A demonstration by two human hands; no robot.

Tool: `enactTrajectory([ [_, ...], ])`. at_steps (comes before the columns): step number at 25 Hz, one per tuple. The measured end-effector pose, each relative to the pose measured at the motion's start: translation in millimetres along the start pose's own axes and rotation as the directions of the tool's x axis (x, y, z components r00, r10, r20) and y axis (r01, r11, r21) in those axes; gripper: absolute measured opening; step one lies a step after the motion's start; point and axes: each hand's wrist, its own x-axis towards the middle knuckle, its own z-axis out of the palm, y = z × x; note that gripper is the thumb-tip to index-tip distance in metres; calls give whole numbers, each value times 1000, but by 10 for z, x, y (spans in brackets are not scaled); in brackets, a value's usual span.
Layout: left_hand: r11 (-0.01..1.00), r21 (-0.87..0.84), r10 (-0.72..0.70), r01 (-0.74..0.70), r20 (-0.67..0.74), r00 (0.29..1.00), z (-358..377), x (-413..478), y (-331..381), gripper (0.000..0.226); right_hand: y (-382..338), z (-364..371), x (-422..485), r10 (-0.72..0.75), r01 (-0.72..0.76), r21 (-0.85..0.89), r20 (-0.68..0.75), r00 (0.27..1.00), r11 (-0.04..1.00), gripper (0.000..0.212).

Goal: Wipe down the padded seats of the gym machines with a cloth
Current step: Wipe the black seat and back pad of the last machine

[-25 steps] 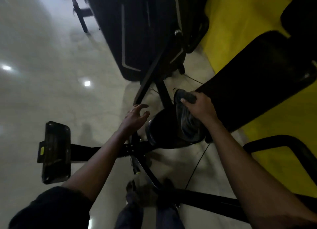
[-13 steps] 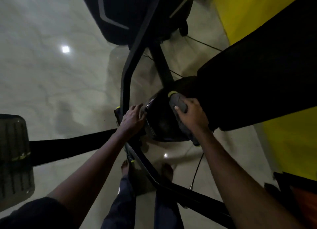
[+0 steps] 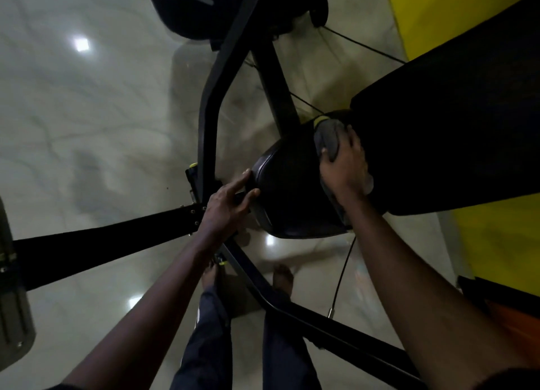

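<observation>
Pale glossy floor [image 3: 87,126] with reflected ceiling lights fills the left of the view, and a yellow wall [image 3: 455,18] shows at the right. Compared with half a second ago, the view sits nearer the machine. The right hand [image 3: 344,167] presses a grey cloth [image 3: 328,138] flat against the far side of the black padded seat [image 3: 289,194], fingers spread over it, beside the dark backrest pad [image 3: 450,126]; the cloth has travelled a little further up the seat. The left hand [image 3: 228,205], which earlier rested on the frame [image 3: 209,103], now has its fingers stretched out to touch the seat's near edge, not closed round anything. Bare feet [image 3: 282,278] stand on the floor below.
</observation>
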Motion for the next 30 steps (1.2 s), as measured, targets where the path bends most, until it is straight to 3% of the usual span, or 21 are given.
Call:
enactTrajectory([
  [4,997,-80,2,0,14,1000,-67,32,6,53,-205,-24,-239,-91,91,-17,-11,996,996,60],
  [7,909,-402,-105,112,38,994,-98,27,81,35,-293,46,-822,-175,178,-145,35,984,973,64],
  [9,830,-529,-172,178,60,983,-132,69,55,36,-264,41,-823,-160,168,-119,71,985,979,63],
  [13,784,-587,-174,200,101,980,-198,152,-27,58,-359,60,-104,-81,84,-97,32,996,992,56],
  [16,774,-582,-174,250,185,967,-231,221,-71,74,-640,50,272,-54,71,-179,98,994,981,51],
  [21,703,-621,-202,347,293,934,-278,357,-114,91,-988,13,-380,-122,161,-260,158,980,952,42],
  [25,736,-570,-176,365,359,916,-423,555,-166,103,-1189,140,-717,-151,187,-309,136,979,932,47],
  [30,484,-701,-201,523,492,847,-483,713,-245,111,-1222,204,-999,-242,294,-373,178,954,880,57],
])
